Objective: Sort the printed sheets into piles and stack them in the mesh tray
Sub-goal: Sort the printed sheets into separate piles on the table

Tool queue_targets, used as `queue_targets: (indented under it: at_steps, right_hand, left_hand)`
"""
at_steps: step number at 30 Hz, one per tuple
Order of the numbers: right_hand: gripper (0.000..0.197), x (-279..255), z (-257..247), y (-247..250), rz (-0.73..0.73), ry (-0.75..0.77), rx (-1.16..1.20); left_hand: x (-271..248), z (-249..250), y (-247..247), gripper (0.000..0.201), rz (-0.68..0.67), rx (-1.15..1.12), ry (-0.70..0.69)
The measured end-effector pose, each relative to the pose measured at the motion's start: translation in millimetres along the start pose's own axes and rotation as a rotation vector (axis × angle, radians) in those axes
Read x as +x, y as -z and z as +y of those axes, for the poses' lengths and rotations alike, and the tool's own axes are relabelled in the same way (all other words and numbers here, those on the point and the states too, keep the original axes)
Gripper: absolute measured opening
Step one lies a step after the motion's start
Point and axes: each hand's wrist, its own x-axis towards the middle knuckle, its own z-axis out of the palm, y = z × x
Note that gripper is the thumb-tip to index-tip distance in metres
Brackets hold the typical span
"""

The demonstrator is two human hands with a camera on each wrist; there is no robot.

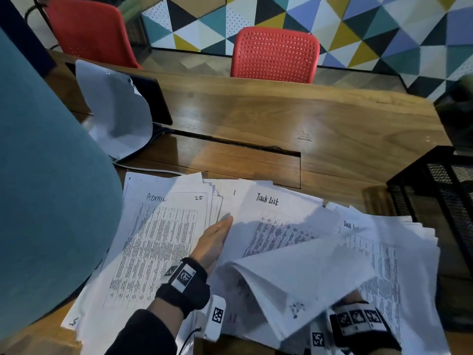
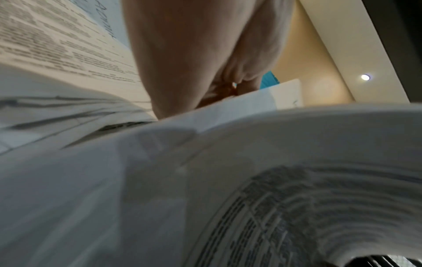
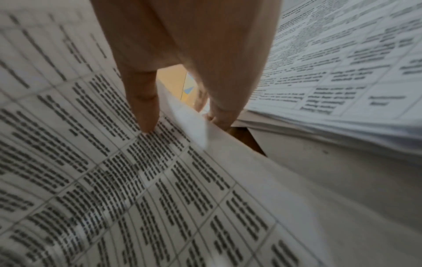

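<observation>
Wooden and glossy, the surface [image 1: 281, 116] runs under a patterned wall of coloured triangles, with two red perforated chairs [image 1: 275, 55] behind it. At the far left a curled blank sheet [image 1: 115, 111] leans against a dark screen. Nearer lies a pile headed "Admin" [image 1: 156, 239], thin white paper printed with dense tables, its edges fanned and uneven. The left hand [image 1: 213, 242] rests flat beside it, fingers straight and grasping nothing, pressing down the left edge of the middle pile headed "Task List" [image 1: 276, 221]. Further right, the right hand [image 1: 358, 303] pinches a floppy bundle of sheets [image 1: 294, 278] that bows over into a soft arch; the wrist view shows a finger [image 3: 141, 101] on its printed face. To do this well, I judge the left palm should keep the pile from sliding while the bundle is carried across squarely, edges tapped even before release. At the far right stands the black mesh tray [image 1: 440, 190], stiff wire; no sorted stack shows in it.
</observation>
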Motion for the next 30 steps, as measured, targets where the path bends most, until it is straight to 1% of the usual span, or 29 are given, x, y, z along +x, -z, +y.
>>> queue_targets:
  at_steps: [1,2,3,4,5,6,7,8,9,11,12,13,14,15,16,17,19,21,22,24,25,27,29,30]
  right_hand:
    - [0.018,7.6,1.7,-0.8,-0.05,0.071,0.059]
    - [0.021,8.5,3.9,7.4,-0.159,0.155,0.182]
    - [0.023,7.7,2.7,13.2,-0.271,0.22,0.198]
    - [0.024,3.3,1.5,17.2,-0.31,0.257,0.229]
    - [0.02,-0.6,-1.5,19.7,-0.313,0.29,0.26]
    - [0.015,-5.7,-5.7,20.9,-0.35,0.286,0.36]
    - [0.013,-14.6,-8.5,25.2,-0.393,0.308,0.437]
    - [0.015,-17.8,-9.2,28.7,-0.418,0.318,0.495]
    - [0.014,-24.7,-12.1,34.3,-0.414,0.315,0.56]
    - [0.012,-20.6,-7.2,54.2,-0.315,0.365,0.642]
    - [0.013,-12.9,-2.7,67.7,-0.228,0.39,0.659]
    - [0.013,-7.1,0.5,82.4,-0.133,0.419,0.657]
    - [0.014,4.5,8.7,97.8,-0.01,0.438,0.607]
    - [0.017,14.2,16.1,113.0,0.098,0.448,0.547]
    - [0.024,26.4,25.4,126.5,0.205,0.431,0.457]
    - [0.03,34.5,32.4,138.7,0.27,0.398,0.371]
    - [0.035,54.2,48.4,155.2,0.304,0.337,0.195]
    - [0.036,68.9,59.7,162.2,0.296,0.277,0.01]
    - [0.039,73.9,62.2,161.7,0.304,0.247,-0.063]
    - [0.048,73.5,59.5,155.4,0.359,0.205,-0.187]
    - [0.053,71.3,55.4,148.1,0.412,0.249,-0.236]
    - [0.057,58.5,40.2,126.0,0.502,0.443,-0.317]
    - [0.054,37.6,21.5,93.1,0.492,0.613,-0.325]
    - [0.048,26.1,12.0,74.4,0.483,0.678,-0.331]
  left_hand:
    - [-0.5,-1.6,-2.8,0.072,-0.028,0.046,-0.014]
    - [-2.6,-1.6,-7.0,0.068,-0.053,0.093,-0.008]
    - [-2.4,-3.4,-9.3,0.067,-0.075,0.134,0.0]
    - [-1.2,-4.1,-10.2,0.067,-0.082,0.166,0.014]
    - [-1.0,-3.8,-11.0,0.066,-0.102,0.157,0.034]
    - [-1.3,-2.2,-11.3,0.067,-0.108,0.127,0.068]
    - [-0.9,-1.0,-11.6,0.071,-0.081,0.109,0.084]
    - [-0.2,1.2,-12.4,0.072,-0.027,0.144,0.068]
    - [1.2,2.9,-12.3,0.066,0.072,0.245,0.027]
    - [2.5,1.9,-11.6,0.039,0.273,0.466,-0.107]
    - [2.3,0.2,-12.0,0.028,0.315,0.533,-0.148]
    - [0.6,0.0,-14.7,0.021,0.334,0.604,-0.164]
    - [2.6,-3.2,-15.3,0.017,0.348,0.7,-0.165]
    - [2.6,-5.4,-18.0,0.017,0.362,0.81,-0.168]
    - [3.7,-8.6,-21.0,0.022,0.372,0.908,-0.175]
    - [4.6,-11.9,-24.5,0.031,0.382,0.975,-0.182]
    - [6.4,-16.8,-32.0,0.051,0.408,1.046,-0.151]
    - [8.9,-22.4,-35.8,0.071,0.441,1.128,-0.105]
    - [10.4,-24.9,-36.2,0.077,0.459,1.176,-0.075]
    - [12.9,-27.4,-35.6,0.079,0.5,1.234,-0.047]
    - [13.4,-26.6,-35.7,0.077,0.517,1.228,-0.051]
    - [14.6,-24.8,-33.9,0.073,0.549,1.193,-0.065]
    - [14.5,-23.0,-31.4,0.069,0.54,1.158,-0.04]
    - [15.8,-23.1,-29.2,0.068,0.535,1.133,-0.022]
